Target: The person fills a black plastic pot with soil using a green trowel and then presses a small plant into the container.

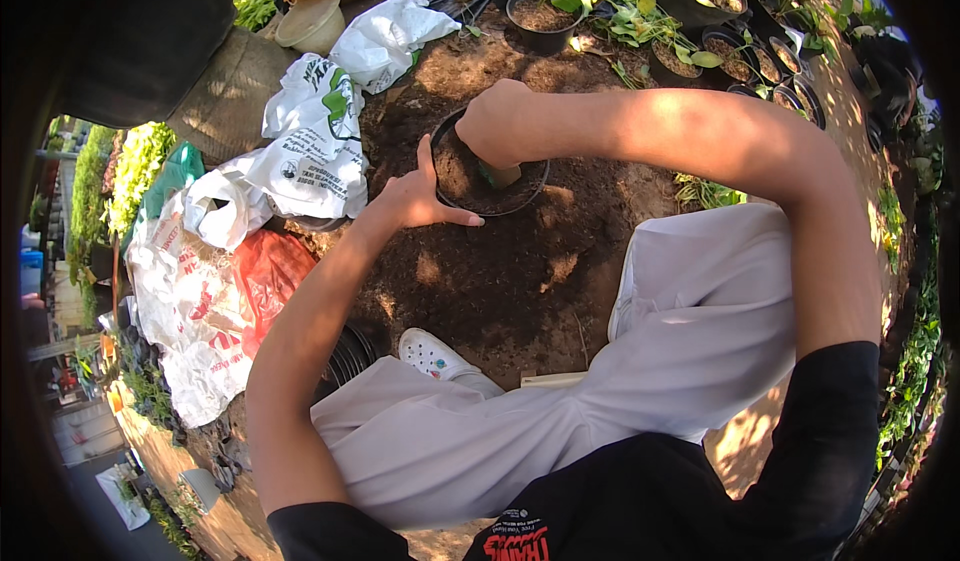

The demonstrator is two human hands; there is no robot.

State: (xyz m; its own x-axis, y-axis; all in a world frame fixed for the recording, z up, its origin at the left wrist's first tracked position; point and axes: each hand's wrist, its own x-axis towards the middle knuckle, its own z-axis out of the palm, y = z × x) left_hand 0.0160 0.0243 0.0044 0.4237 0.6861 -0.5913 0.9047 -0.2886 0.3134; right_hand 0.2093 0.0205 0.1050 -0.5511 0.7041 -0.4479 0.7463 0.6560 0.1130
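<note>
A round black plastic plant pot (537, 195) stands on dark, soil-covered ground before me, with brown soil (459, 165) inside. My left hand (420, 192) holds its near left side, thumb and forefinger spread along the rim. Over the pot's opening, my right hand (495, 122) is curled into a fist, knuckles up, reaching in from the right. A small greenish patch shows beneath that fist. Whether it belongs to something gripped is unclear, as the hand hides most of it.
White printed sacks (315, 141) and a red plastic bag (271, 280) lie at left. Behind them sits a pale bowl (311, 25). Soil-filled pots (544, 17) and cut leafy stems (634, 17) line the far right. Stacked black pots (351, 358) stand by my left knee.
</note>
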